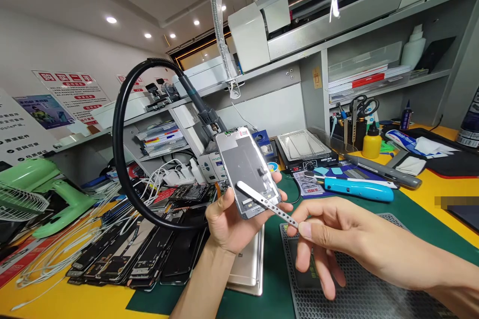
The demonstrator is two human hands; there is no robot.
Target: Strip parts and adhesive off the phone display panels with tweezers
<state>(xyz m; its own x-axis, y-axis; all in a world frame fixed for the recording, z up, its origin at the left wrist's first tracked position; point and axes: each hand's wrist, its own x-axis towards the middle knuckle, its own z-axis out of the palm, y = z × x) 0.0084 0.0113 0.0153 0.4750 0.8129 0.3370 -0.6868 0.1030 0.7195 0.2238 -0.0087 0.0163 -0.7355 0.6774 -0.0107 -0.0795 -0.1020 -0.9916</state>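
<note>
Raised above the bench, my left hand (234,227) grips a phone screen (245,162) by its lower edges, thumb on one side and fingertips on the other. The screen is tilted, with its grey back and small flex parts facing me. Between thumb and index finger, my right hand (333,239) pinches a flat metal spudger (267,203) with a row of holes. Its rounded tip lies over the lower part of the screen; whether it touches, I cannot tell. Below my left hand, a gold phone back (241,274) lies partly hidden.
Several phone frames (116,251) and white cables lie at the left. A black hose (119,149) arches near my left hand. A perforated mat (389,289) lies under my right hand. Behind are a blue tool (357,190), a heating plate (307,147) and a yellow bottle (371,142).
</note>
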